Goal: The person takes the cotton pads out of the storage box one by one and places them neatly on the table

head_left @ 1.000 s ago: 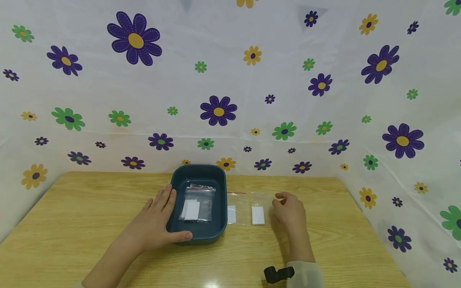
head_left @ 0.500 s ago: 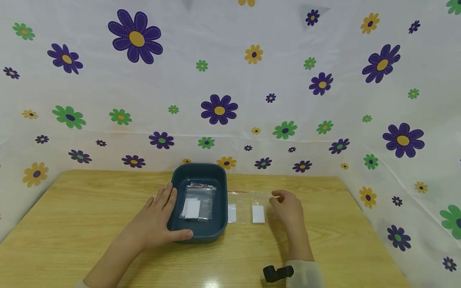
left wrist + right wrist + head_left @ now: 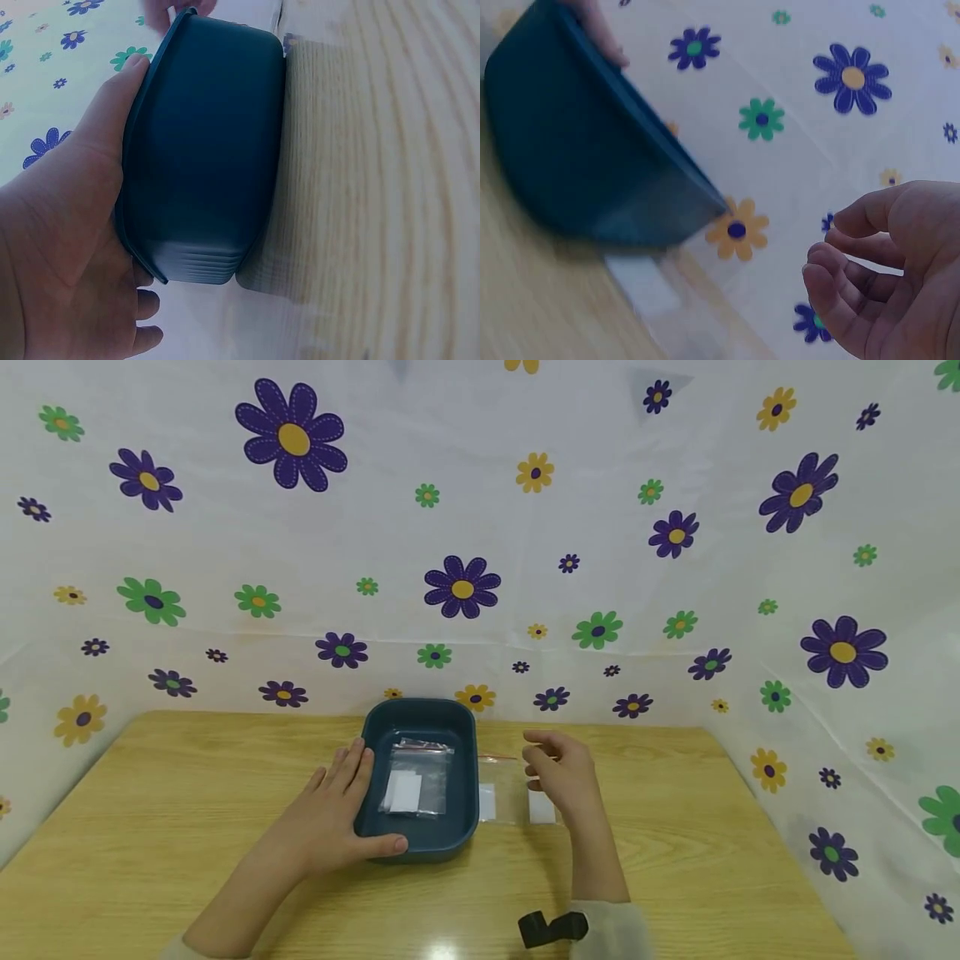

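A dark teal rectangular tub point(image 3: 450, 847) stands on the table with clear zip bags point(image 3: 431, 781) and white cards point(image 3: 406, 793) inside. My left hand point(image 3: 327, 814) rests on its near left corner, fingers straight along the left side and thumb across the front rim. Right of the tub lies a clear zip bag point(image 3: 506, 793) with a red seal line and a white card point(image 3: 487, 802). Over another white card point(image 3: 542, 810), partly hidden by it, hovers my right hand point(image 3: 566, 772). Its fingers are loosely bent with nothing between them in the right wrist view.
A wooden table point(image 3: 697, 852) holds everything, with a flower-print cloth point(image 3: 600, 560) hanging behind and at the sides. A black camera mount point(image 3: 553, 928) sits at the right wrist, by the sleeve point(image 3: 611, 931).
My right hand has moved left and away from me, from beside the rightmost white card to over it. My left hand stays on the tub. The head view has shifted slightly.
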`<state>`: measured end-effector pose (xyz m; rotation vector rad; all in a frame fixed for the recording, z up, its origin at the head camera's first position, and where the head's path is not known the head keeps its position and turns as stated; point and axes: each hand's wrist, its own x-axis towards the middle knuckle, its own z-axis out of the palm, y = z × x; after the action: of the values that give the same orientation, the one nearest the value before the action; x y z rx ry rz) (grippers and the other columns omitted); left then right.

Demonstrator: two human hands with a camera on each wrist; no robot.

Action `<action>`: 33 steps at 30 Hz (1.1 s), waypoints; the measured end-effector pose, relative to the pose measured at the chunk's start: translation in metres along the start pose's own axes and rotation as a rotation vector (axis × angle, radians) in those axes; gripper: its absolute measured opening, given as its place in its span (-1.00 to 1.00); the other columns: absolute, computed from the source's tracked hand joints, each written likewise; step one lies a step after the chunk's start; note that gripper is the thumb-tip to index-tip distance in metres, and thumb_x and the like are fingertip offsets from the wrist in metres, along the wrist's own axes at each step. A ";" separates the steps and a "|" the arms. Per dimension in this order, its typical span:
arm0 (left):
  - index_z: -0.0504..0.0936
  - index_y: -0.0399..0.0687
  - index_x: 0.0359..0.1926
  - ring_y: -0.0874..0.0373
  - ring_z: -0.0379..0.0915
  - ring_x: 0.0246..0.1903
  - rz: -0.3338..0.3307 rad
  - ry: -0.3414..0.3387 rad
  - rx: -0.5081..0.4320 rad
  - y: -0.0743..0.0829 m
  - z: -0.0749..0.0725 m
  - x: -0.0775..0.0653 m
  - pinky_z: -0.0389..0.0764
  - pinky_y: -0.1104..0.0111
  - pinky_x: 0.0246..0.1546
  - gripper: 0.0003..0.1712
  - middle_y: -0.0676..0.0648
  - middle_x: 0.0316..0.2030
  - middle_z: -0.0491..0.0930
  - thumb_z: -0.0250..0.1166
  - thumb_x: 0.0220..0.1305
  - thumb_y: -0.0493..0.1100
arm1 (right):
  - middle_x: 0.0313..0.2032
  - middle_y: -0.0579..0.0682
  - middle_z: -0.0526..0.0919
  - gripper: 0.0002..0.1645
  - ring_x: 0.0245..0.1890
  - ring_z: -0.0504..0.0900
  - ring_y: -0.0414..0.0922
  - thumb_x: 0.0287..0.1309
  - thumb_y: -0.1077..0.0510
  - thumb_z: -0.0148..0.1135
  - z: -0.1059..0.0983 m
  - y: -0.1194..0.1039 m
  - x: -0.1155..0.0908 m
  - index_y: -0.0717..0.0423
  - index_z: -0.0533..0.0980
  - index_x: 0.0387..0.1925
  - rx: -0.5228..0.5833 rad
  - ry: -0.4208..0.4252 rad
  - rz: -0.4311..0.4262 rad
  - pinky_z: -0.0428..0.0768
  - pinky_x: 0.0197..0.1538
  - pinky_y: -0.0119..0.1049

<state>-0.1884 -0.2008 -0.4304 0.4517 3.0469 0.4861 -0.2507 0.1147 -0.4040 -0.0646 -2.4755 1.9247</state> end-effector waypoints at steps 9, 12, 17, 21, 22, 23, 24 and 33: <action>-0.05 -0.31 0.55 -0.31 -0.26 0.53 0.008 0.003 -0.006 0.003 -0.002 0.002 -0.06 -0.25 0.44 0.53 -0.29 0.57 -0.23 0.12 -0.09 0.74 | -0.18 0.12 0.65 -0.73 -0.33 0.63 -0.04 0.33 0.18 0.21 0.047 -0.024 -0.004 0.10 0.64 0.02 0.285 -0.138 0.029 0.73 -0.27 -0.30; -0.05 -0.30 0.55 -0.29 -0.27 0.54 -0.004 -0.003 -0.001 0.002 -0.002 0.003 -0.06 -0.24 0.44 0.53 -0.28 0.58 -0.23 0.14 -0.10 0.73 | -0.18 0.08 0.65 -0.72 -0.33 0.62 -0.11 0.35 0.20 0.18 0.055 -0.023 -0.005 0.12 0.62 0.05 0.347 -0.192 0.063 0.73 -0.23 -0.31; -0.04 -0.28 0.55 -0.30 -0.26 0.54 -0.001 -0.001 0.001 0.001 -0.001 0.003 -0.05 -0.24 0.44 0.53 -0.27 0.58 -0.23 0.12 -0.11 0.75 | -0.18 0.08 0.66 -0.69 -0.34 0.63 -0.15 0.37 0.21 0.14 0.057 -0.023 -0.006 0.11 0.59 0.09 0.475 -0.205 0.099 0.72 -0.20 -0.33; -0.02 -0.28 0.55 -0.30 -0.25 0.53 0.002 0.002 0.001 0.002 -0.001 0.003 -0.05 -0.23 0.44 0.54 -0.26 0.58 -0.21 0.10 -0.13 0.77 | -0.20 0.03 0.67 -0.67 -0.32 0.63 -0.16 0.39 0.22 0.13 0.059 -0.024 -0.007 0.13 0.56 0.12 0.572 -0.233 0.116 0.72 -0.14 -0.31; -0.01 -0.28 0.55 -0.30 -0.25 0.53 0.000 0.001 0.001 0.002 0.000 0.003 -0.05 -0.23 0.44 0.54 -0.26 0.58 -0.21 0.10 -0.13 0.77 | -0.19 0.03 0.67 -0.67 -0.31 0.64 -0.15 0.39 0.22 0.13 0.060 -0.025 -0.007 0.13 0.56 0.13 0.596 -0.241 0.125 0.72 -0.12 -0.29; -0.01 -0.28 0.55 -0.30 -0.24 0.53 -0.001 0.001 0.003 0.002 0.000 0.003 -0.05 -0.23 0.44 0.54 -0.26 0.58 -0.20 0.10 -0.13 0.77 | -0.18 0.03 0.68 -0.66 -0.28 0.64 -0.15 0.39 0.21 0.12 0.061 -0.025 -0.008 0.13 0.55 0.14 0.610 -0.250 0.130 0.72 -0.10 -0.28; -0.01 -0.28 0.55 -0.30 -0.24 0.53 -0.003 0.001 0.005 0.002 0.000 0.003 -0.05 -0.23 0.44 0.54 -0.26 0.58 -0.20 0.10 -0.13 0.77 | -0.16 0.03 0.68 -0.65 -0.26 0.64 -0.15 0.39 0.21 0.13 0.063 -0.025 -0.008 0.13 0.54 0.15 0.625 -0.256 0.137 0.71 -0.08 -0.27; 0.01 -0.29 0.54 -0.30 -0.22 0.53 -0.008 0.007 0.017 0.000 0.001 0.001 -0.02 -0.24 0.43 0.54 -0.27 0.57 -0.19 0.11 -0.13 0.77 | -0.13 -0.02 0.67 -0.59 -0.20 0.63 -0.15 0.34 0.21 0.17 0.078 -0.026 -0.011 0.14 0.51 0.19 0.660 -0.292 0.145 0.70 -0.03 -0.21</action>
<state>-0.1895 -0.2005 -0.4317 0.4398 3.0605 0.4621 -0.2427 0.0327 -0.3977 0.0459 -1.8675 2.8853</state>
